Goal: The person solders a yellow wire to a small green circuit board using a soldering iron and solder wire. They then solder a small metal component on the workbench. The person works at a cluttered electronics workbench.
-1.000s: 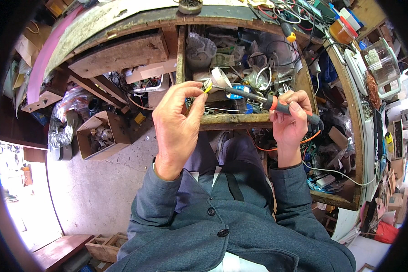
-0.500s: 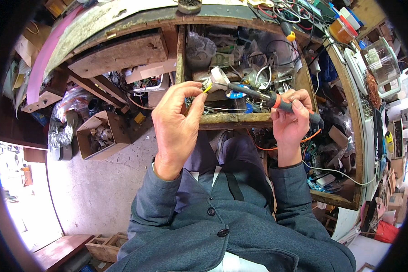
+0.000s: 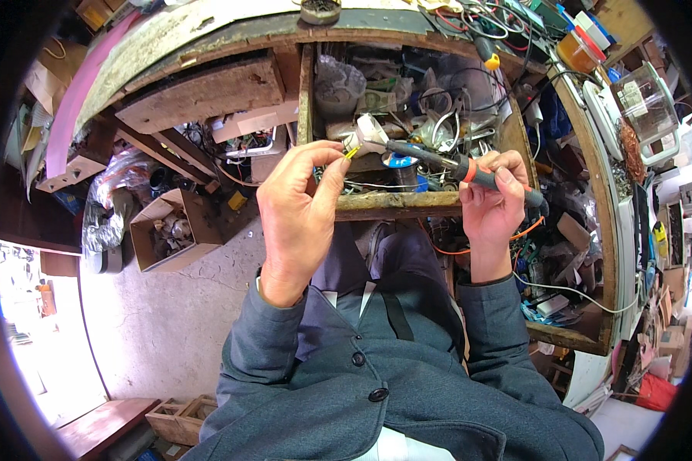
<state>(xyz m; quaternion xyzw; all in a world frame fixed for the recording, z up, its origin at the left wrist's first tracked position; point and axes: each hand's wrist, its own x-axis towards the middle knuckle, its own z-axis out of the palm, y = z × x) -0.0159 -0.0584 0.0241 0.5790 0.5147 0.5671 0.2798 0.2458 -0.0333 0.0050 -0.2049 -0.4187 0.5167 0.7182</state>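
Note:
Above the open drawer, my left hand (image 3: 304,207) pinches a small yellow piece (image 3: 352,153), perhaps a wire or component, between thumb and fingertips. My right hand (image 3: 496,203) is closed around the orange and black handle of a soldering iron (image 3: 480,175). Its dark barrel points left, and the tip is close to the yellow piece; whether they touch I cannot tell. A white plastic part (image 3: 372,129) is beside the tip and the left fingertips; what holds it is hidden. Just below the barrel stands a spool with a blue end (image 3: 404,175), wound with thin grey wire.
The wooden drawer (image 3: 392,204) holds bags, cables and small parts. Another cluttered compartment (image 3: 609,261) lies to the right. A round tin (image 3: 321,11) stands on the bench edge, near a yellow-tipped tool (image 3: 486,52). A cardboard box (image 3: 175,234) is at left; an orange cord (image 3: 530,231) hangs below the right hand.
The white part and the yellow piece have turned slightly at the left fingertips. My right hand and the soldering iron stay in almost the same place.

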